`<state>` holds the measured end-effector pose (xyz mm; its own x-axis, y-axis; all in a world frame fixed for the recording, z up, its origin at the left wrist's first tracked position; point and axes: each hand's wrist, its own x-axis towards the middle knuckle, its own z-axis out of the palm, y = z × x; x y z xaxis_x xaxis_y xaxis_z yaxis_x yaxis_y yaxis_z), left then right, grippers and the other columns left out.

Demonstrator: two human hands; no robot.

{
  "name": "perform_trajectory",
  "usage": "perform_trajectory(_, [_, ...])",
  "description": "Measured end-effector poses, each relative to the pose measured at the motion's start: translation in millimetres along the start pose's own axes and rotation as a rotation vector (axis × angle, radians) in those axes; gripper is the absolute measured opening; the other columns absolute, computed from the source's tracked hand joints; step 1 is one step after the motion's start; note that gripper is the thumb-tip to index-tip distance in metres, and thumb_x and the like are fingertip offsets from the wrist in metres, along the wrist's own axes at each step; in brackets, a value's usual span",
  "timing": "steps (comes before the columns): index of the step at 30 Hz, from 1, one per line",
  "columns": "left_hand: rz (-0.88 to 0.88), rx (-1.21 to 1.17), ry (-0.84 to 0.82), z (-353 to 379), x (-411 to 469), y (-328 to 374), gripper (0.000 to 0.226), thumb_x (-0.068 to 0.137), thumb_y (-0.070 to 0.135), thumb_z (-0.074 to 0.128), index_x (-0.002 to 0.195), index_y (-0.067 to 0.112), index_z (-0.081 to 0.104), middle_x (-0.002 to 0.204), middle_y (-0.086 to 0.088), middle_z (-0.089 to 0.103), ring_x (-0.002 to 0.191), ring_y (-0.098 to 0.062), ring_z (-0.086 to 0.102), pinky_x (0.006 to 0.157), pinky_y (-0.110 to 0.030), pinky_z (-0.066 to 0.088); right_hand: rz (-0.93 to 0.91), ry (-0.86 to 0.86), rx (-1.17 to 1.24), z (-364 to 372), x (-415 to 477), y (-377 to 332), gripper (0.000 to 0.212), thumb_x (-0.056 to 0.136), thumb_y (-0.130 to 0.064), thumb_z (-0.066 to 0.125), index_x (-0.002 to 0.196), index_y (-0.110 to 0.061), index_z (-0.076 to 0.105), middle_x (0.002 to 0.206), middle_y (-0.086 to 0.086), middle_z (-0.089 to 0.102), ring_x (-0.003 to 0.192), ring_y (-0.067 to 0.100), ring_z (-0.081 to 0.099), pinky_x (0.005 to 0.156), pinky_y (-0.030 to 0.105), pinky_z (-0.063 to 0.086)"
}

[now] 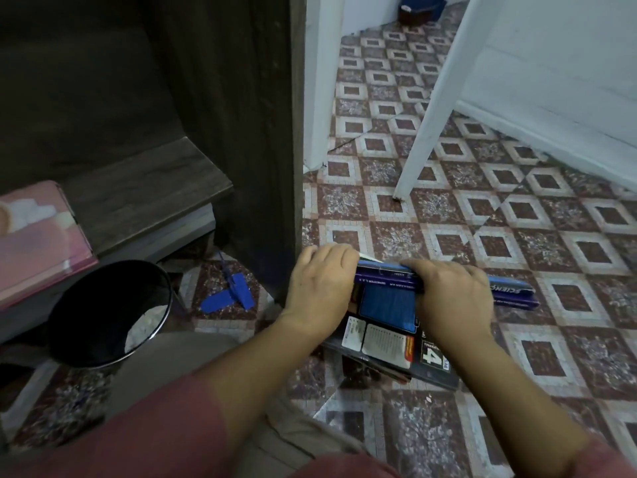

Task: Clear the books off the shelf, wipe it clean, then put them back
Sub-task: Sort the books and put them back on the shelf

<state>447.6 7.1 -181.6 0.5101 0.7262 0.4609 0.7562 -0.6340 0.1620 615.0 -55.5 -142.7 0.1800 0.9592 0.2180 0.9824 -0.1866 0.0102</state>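
Both hands are clamped on the books [387,307]: the left hand [320,282] curls its fingers over the far edge near one end, and the right hand [451,298] wraps over the same long edge further along, on top of the blue spines. The stack lies flat on the tiled floor [517,236], just beside the dark side panel of the shelf [148,188]. The visible part of the shelf's board shows bare wood (a pink box [38,236] sits at its left end, and no cloth is in view). I judge that either the clearing step is ending or the return step is beginning; one frame cannot settle which. If the books go back, the next move calls for lifting the whole stack level, both grips tight so the thin top volumes do not slide. It then has to swing left, past the panel and above the black bin [110,305], onto the board.
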Motion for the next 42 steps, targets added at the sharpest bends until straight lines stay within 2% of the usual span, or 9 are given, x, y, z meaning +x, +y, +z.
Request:
perform_trajectory(8, [-0.082, 0.107, -0.467, -133.3, 12.5, -35.0, 0.024, 0.086, 0.044, 0.064, 0.107, 0.033, 0.060, 0.099, 0.006, 0.064, 0.095, -0.019, 0.060, 0.074, -0.034, 0.046, -0.181, -0.159, 0.091, -107.1, -3.7, -75.9, 0.036, 0.093, -0.029, 0.055, 0.125, -0.045, 0.051, 0.100, -0.009, 0.068, 0.092, 0.017, 0.063, 0.067, 0.028, 0.032])
perform_trajectory(15, [-0.289, 0.432, -0.243, -211.2, -44.1, -106.6, 0.028, 0.085, 0.044, 0.060, 0.111, 0.035, 0.059, 0.103, 0.008, 0.067, 0.096, -0.018, 0.064, 0.068, -0.031, 0.040, -0.474, -0.084, 0.168, -97.9, 30.1, -163.8, 0.042, 0.088, -0.043, 0.061, 0.127, -0.040, 0.048, 0.109, -0.006, 0.066, 0.099, 0.021, 0.064, 0.074, 0.032, 0.043])
perform_trajectory(19, [-0.501, 0.571, -0.067, -248.4, -76.7, -160.6, 0.027, 0.060, 0.027, 0.080, 0.084, 0.026, 0.069, 0.072, 0.001, 0.068, 0.066, -0.025, 0.066, 0.056, -0.029, 0.045, -0.609, 0.205, 0.258, -89.8, 60.1, -252.3, 0.030, 0.082, -0.036, 0.053, 0.108, -0.034, 0.066, 0.095, -0.005, 0.071, 0.087, 0.022, 0.066, 0.075, 0.034, 0.042])
perform_trajectory(26, [-0.629, 0.756, 0.191, -262.8, -145.3, -273.0, 0.049, 0.055, 0.008, 0.073, 0.104, 0.017, 0.068, 0.083, -0.005, 0.069, 0.071, -0.029, 0.063, 0.065, -0.038, 0.038, -0.784, 0.439, 0.321, -61.3, 81.9, -405.5, 0.032, 0.084, -0.023, 0.052, 0.112, -0.024, 0.069, 0.108, -0.001, 0.071, 0.097, 0.026, 0.066, 0.087, 0.041, 0.045])
perform_trajectory(29, [-0.615, 0.781, 0.128, -237.1, -195.7, -313.0, 0.047, 0.060, 0.011, 0.065, 0.106, 0.010, 0.067, 0.087, -0.008, 0.071, 0.069, -0.030, 0.063, 0.062, -0.037, 0.042, -0.905, 0.319, 0.267, -23.9, 71.2, -446.9, 0.040, 0.085, -0.021, 0.042, 0.114, -0.025, 0.069, 0.108, 0.000, 0.071, 0.092, 0.027, 0.067, 0.086, 0.044, 0.050])
perform_trajectory(33, [-0.658, 0.722, -0.041, -201.9, -250.1, -337.3, 0.054, 0.049, 0.006, 0.087, 0.100, 0.010, 0.068, 0.090, -0.008, 0.070, 0.067, -0.030, 0.061, 0.060, -0.038, 0.045, -1.099, -0.163, 0.188, 25.1, 58.0, -466.3, 0.052, 0.094, -0.017, 0.051, 0.143, -0.032, 0.041, 0.142, 0.000, 0.051, 0.124, 0.027, 0.053, 0.099, 0.040, 0.045])
perform_trajectory(36, [-0.653, 0.682, -0.089, -194.8, -263.3, -351.1, 0.057, 0.056, 0.039, 0.088, 0.102, 0.013, 0.064, 0.095, -0.007, 0.062, 0.073, -0.030, 0.057, 0.064, -0.040, 0.043, -1.124, -0.232, 0.206, 38.9, 65.7, -470.5, 0.070, 0.089, -0.042, 0.064, 0.150, -0.036, 0.029, 0.156, -0.004, 0.031, 0.141, 0.024, 0.033, 0.114, 0.037, 0.029])
perform_trajectory(38, [-0.637, 0.650, -0.081, -192.2, -265.3, -361.3, 0.078, 0.061, 0.079, 0.060, 0.106, 0.015, 0.060, 0.095, -0.005, 0.055, 0.078, -0.028, 0.053, 0.067, -0.040, 0.043, -1.138, -0.214, 0.155, 40.7, 73.7, -475.9, 0.090, 0.076, -0.062, 0.067, 0.151, -0.035, 0.024, 0.157, -0.002, 0.027, 0.140, 0.026, 0.029, 0.113, 0.040, 0.025])
perform_trajectory(42, [-0.696, 0.623, -0.060, -183.7, -267.8, -376.0, 0.096, 0.058, 0.092, 0.033, 0.113, 0.017, 0.055, 0.098, -0.007, 0.048, 0.083, -0.026, 0.047, 0.071, -0.041, 0.043, -1.120, -0.089, 0.032, 54.0, 77.8, -490.0, 0.108, 0.064, -0.072, 0.069, 0.150, -0.031, 0.018, 0.152, 0.006, 0.025, 0.133, 0.029, 0.029, 0.107, 0.041, 0.025])
